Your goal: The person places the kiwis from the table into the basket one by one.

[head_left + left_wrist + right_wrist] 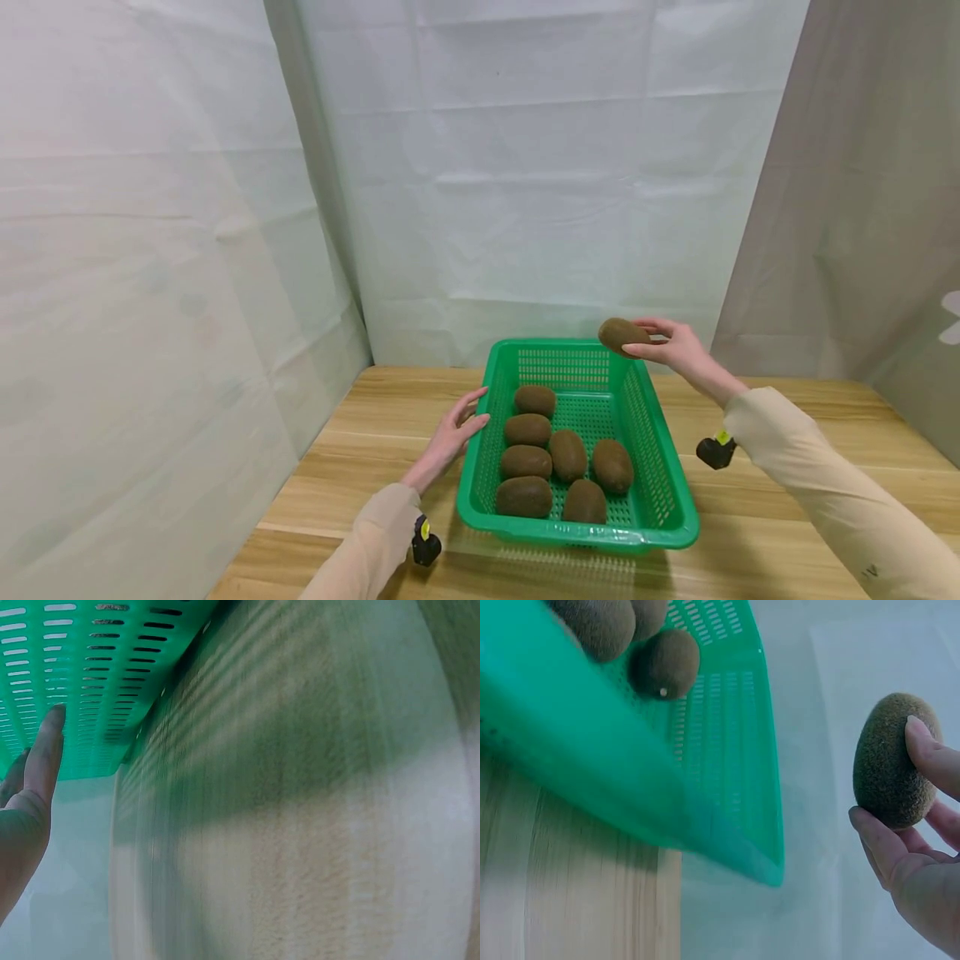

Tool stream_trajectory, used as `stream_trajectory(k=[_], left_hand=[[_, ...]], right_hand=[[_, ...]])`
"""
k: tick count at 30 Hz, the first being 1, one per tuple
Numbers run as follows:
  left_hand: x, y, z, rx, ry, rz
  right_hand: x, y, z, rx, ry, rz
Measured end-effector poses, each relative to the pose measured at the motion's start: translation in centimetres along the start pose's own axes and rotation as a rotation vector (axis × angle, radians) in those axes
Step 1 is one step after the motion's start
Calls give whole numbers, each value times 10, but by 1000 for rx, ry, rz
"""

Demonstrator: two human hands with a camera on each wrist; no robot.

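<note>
A brown, fuzzy kiwi (pixel 622 335) is pinched between the thumb and fingers of my right hand (pixel 672 345), raised above the far right corner of a green plastic basket (pixel 667 467). In the right wrist view the same kiwi (pixel 892 761) hangs clear of the basket's wall. Several more kiwis lie inside: a column along the left side, topped by one kiwi (pixel 536 402), and others such as the kiwi (pixel 612 466) toward the front and middle. My left hand (pixel 450 435) touches the basket's left side with extended fingers, one fingertip on the slotted wall (pixel 82 682).
The basket stands on a wooden table (pixel 352 450) with light grain. Pale sheets hang behind the table (pixel 547 208) and on the left (pixel 150 292). A small black device (pixel 716 452) is at the right sleeve, another device (pixel 426 546) at the left.
</note>
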State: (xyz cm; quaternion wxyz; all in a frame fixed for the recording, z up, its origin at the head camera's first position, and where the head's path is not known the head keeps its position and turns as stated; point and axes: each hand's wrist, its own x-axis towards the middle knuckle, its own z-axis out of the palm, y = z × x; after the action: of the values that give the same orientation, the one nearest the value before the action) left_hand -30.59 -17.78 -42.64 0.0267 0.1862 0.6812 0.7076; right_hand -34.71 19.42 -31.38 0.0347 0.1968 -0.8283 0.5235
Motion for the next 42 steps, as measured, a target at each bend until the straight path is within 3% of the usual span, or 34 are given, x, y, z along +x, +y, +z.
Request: stream_trajectory(k=[8, 20, 24, 31, 37, 42], left_hand=[[0, 0, 2, 30, 0, 7], [3, -1, 2, 100, 15, 2], [1, 4, 3, 94, 11, -21], [-6, 20, 9, 105, 0, -8], [-1, 6, 4, 105, 30, -12], [-1, 2, 3, 108, 38, 0]], right_hand=[[12, -3, 22, 0, -56, 5], [22, -5, 52, -101, -156, 74], [24, -1, 59, -70, -173, 108], [28, 10, 70, 8, -212, 143], [28, 17, 81, -44, -243, 179], [25, 20, 89, -22, -260, 245]])
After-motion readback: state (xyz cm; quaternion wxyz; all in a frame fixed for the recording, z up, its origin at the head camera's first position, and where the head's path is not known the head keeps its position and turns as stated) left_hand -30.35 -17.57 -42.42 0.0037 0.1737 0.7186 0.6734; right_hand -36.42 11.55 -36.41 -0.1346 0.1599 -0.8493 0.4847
